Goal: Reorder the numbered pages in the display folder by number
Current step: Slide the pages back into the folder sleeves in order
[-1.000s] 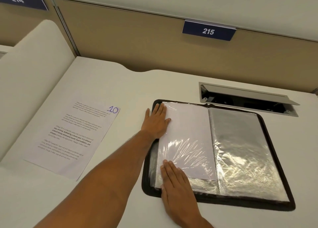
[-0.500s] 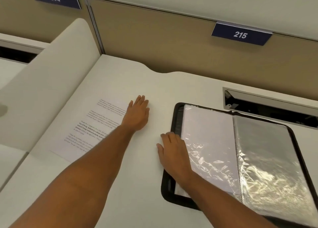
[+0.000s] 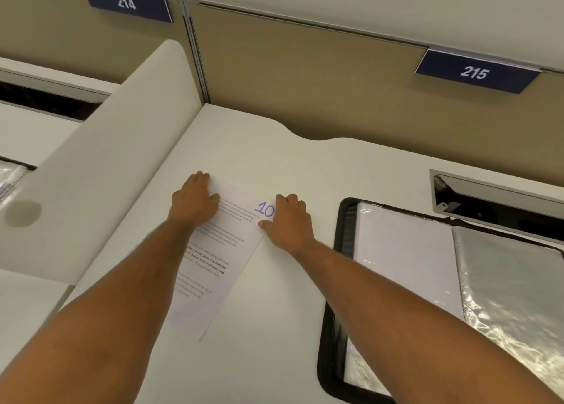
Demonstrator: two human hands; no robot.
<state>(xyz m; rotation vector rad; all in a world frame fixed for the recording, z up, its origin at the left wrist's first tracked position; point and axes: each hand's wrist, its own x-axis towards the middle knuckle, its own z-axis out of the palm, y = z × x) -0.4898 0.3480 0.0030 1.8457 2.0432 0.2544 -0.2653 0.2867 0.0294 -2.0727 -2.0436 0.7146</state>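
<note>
lying on the white desk (image 3: 274, 165), a printed page (image 3: 225, 245) marked 10 in blue ink, left hand (image 3: 193, 203) and right hand (image 3: 288, 222) resting on its top corners with fingers bent, display folder (image 3: 406, 251) open beside it

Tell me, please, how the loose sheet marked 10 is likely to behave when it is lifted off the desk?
The sheet marked 10 is a single thin page lying flat, so it will probably flop and bend if lifted by one edge. On the smooth white desk it may slide rather than lift. Both the left hand and right hand rest at its top corners, which should steady it.
</note>
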